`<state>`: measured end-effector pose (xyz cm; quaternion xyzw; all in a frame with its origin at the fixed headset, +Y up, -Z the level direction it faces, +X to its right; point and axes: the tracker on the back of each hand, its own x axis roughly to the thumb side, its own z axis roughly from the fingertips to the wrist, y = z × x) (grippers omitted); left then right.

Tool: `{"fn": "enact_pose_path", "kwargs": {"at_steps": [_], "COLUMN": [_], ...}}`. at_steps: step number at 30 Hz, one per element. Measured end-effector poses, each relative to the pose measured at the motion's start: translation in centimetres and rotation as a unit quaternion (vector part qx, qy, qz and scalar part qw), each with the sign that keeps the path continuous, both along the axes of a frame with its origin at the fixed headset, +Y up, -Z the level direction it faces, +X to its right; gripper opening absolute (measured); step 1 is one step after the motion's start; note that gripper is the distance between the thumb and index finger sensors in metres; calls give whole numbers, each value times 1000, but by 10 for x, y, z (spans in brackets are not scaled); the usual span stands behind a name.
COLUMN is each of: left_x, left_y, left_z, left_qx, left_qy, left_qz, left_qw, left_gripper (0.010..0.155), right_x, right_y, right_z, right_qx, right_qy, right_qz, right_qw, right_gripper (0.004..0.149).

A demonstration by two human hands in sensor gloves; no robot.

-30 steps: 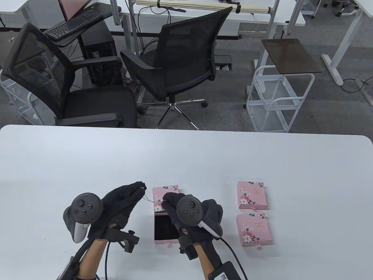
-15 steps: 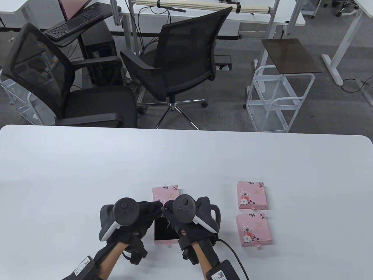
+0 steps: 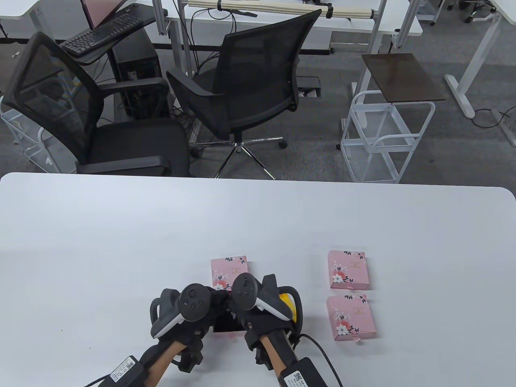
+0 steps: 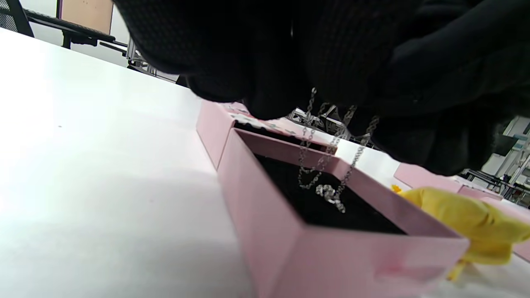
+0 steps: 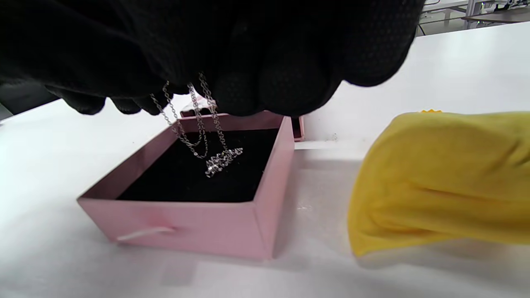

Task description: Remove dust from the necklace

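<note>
White tabletop: the table is plain and matte; beyond its far edge stand two black mesh chairs and a white wire cart on grey carpet.
Left hand: the left hand hovers close over the open box, knuckles against the other hand, fingers curled and pinching the chain.
Right hand: the right hand is bunched the same way, fingertips nipping the chain from its side.
Necklace: the necklace hangs in thin silver loops from both hands, its pendant touching or just above the black lining.
Open box: the pink drawer box sits directly under the hands, with its floral sleeve just beyond them.
Cloth: a yellow cloth lies on the table just right of the right hand, beside the box.
Closed boxes: two more pink floral boxes lie well off to the right.
</note>
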<state>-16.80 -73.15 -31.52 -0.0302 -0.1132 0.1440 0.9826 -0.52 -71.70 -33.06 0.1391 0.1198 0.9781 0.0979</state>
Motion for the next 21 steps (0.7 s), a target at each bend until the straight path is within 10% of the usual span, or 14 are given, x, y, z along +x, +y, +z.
{"fn": "enact_pose_path", "kwargs": {"at_steps": [21], "left_x": [-7], "left_y": [-10], "left_z": [-5], "left_qx": [31], "left_qy": [16], "left_qz": [-30], "left_qw": [999], "left_gripper": [49], "right_x": [-2], "right_y": [23], "right_z": [12], "right_qx": [32], "right_qy": [9], "right_qz": [39], "right_qw": [999], "right_gripper": [43]}}
